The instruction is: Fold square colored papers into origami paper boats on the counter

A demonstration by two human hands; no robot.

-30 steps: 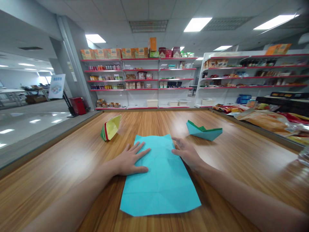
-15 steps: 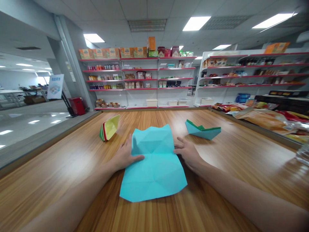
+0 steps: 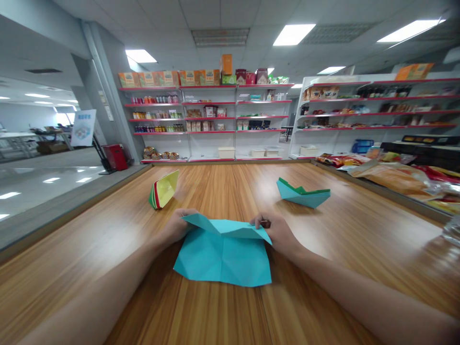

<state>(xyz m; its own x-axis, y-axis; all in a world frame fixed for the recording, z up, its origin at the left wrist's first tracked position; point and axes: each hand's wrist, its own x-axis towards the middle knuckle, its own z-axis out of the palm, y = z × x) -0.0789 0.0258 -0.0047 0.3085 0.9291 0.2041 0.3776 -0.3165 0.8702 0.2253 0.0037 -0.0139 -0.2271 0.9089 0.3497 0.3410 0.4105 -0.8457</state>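
1. Far half of the creased light-blue paper sheet (image 3: 223, 261) has come up and over twd the wearer since 0.5 s ago, when it stood raised; it's now a drooping flap across the sheet's 12 o'clock side.
2. Both hands shifted w/ it. L hand (image 3: 179, 224), at the sheet's 10 o'clock, looks closed on the far L corner; fingertips hidden behind the flap, so exact grip unclear. R hand (image 3: 275, 230), at 2 o'clock, has fingers curled, pinching the far R edge.
3. Meaning for the work: paper's partly doubled, fold loose & not pressed flat; flap edges sit uneven, L tip higher than R. Near part lies on the brown wood-grain desk (image 3: 215, 318), 6 o'clock edge free.
4. Around: yellow, red & green folded-paper boat (image 3: 166, 189), tilted, approx. 10 o'clock; light-blue & green folded-paper boat (image 3: 304, 195), approx. 2 o'clock. Both apart from sheet & hands.
5. Farther off: white shelves w/ red edges (image 3: 208, 142) at 12; shiny snack packets (image 3: 391, 177) btwn 2 & 3; clear plastic item (image 3: 452, 232), cut off by the frame, at 3.
6. In the way: yellow boat's the closest obstacle, near L hand; R hand hides part of the far R edge.
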